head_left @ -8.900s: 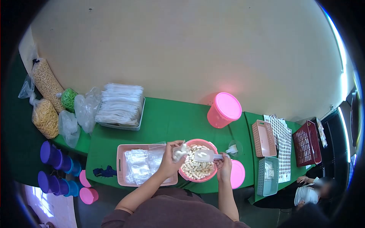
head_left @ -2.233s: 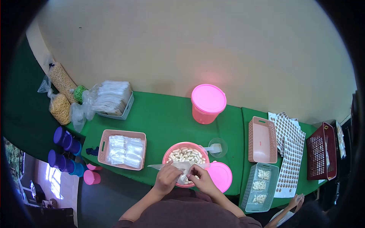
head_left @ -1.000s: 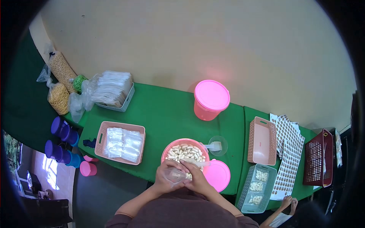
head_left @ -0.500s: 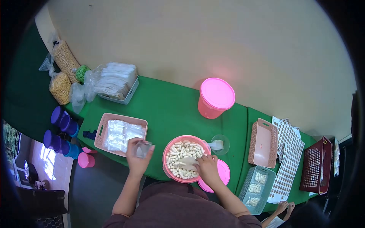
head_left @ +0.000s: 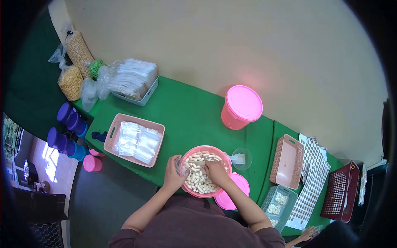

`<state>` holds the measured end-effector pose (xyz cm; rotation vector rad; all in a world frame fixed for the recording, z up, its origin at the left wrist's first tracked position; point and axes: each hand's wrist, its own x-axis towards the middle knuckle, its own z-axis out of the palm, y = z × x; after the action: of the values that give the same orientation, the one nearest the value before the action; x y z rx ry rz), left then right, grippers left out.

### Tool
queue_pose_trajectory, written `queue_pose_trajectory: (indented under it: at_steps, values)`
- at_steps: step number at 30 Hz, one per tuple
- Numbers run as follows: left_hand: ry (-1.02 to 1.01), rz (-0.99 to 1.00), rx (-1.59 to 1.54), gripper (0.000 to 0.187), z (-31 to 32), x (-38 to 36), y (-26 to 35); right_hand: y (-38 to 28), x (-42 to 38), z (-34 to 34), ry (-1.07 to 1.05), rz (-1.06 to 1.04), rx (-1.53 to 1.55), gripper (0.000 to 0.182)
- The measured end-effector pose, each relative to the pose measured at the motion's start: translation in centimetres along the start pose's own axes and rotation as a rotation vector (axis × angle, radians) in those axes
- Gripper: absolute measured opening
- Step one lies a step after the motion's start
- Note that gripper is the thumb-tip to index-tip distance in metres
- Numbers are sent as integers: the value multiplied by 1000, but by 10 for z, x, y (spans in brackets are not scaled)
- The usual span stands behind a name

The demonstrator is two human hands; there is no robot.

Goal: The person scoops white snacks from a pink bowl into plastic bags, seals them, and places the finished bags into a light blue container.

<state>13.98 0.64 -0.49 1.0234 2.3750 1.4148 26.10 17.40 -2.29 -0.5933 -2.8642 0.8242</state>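
Note:
A pink tub (head_left: 226,158) full of white oblong pieces (head_left: 200,182) stands in front of me at the table's near edge. My left hand (head_left: 174,173) is at the tub's left rim, fingers wrapped round a small clear plastic cup (head_left: 179,166). Over the pieces, my right hand (head_left: 217,173) reaches into the tub with its fingers curled. What the right fingers hold, if anything, is hidden. A pink lid (head_left: 235,194) lies partly under the tub on the right, and a clear round dish (head_left: 245,158) with something white in it sits behind that.
Clear packets fill a pink basket (head_left: 160,144) at left. A lidded pink bucket (head_left: 237,113) stands by the wall. At right are a pink basket (head_left: 287,163), a teal basket (head_left: 289,206) with filled packets, sticker sheets (head_left: 310,182) and a maroon basket (head_left: 339,192). Another person's hand (head_left: 307,234) shows lower right.
My left hand has carried the clear cup right, from near the packet basket to the tub's rim. My right hand has shifted left and inward over the pieces; the pale flat thing there is now hidden.

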Motion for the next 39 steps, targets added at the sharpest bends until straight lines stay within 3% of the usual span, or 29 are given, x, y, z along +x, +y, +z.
queue_pose_trajectory:
  at_steps: [17, 27, 30, 32, 35, 39]
  values:
    - [75, 45, 53, 57, 4, -2, -3, -11, -19, -23, -207, 30, 150, 31]
    - [247, 197, -4, 52, -20, 4, 29, -35, -24, -89, -14, 132, 260, 25]
    - [210, 311, 201, 51, -33, 13, 45, -39, -28, -115, 16, 156, 247, 21]
    - [-78, 353, 279, 52, -35, 17, 47, -41, -31, -129, 49, 123, 215, 20]
    - [-151, 387, 231, 55, -27, 15, 61, -53, -35, -143, 118, -45, 71, 23]
    - [-206, 404, 247, 59, -20, 11, 76, -70, -41, -150, 142, -68, -107, 23]
